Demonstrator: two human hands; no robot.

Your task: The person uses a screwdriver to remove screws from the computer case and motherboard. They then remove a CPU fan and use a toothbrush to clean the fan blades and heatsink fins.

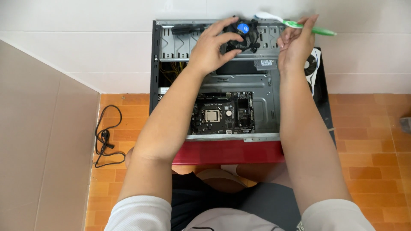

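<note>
Toothbrush (299, 25) in right hand (295, 45), above fan (240, 35)

Orange tiled floor (372, 145) meets a white tiled wall (85, 51); a beige panel (38, 141) stands left (evenly lit).

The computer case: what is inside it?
Inside the case lies a motherboard; yellow wires show at left. The left hand covers part of the cooler fan.

bright, even daylight fills the view, with no harsh glare. soft shadows fall beneath the forearms onto the open computer case (261, 92). focus is sharp around the case; lines bow slightly far from it, at the frame's edges.
</note>
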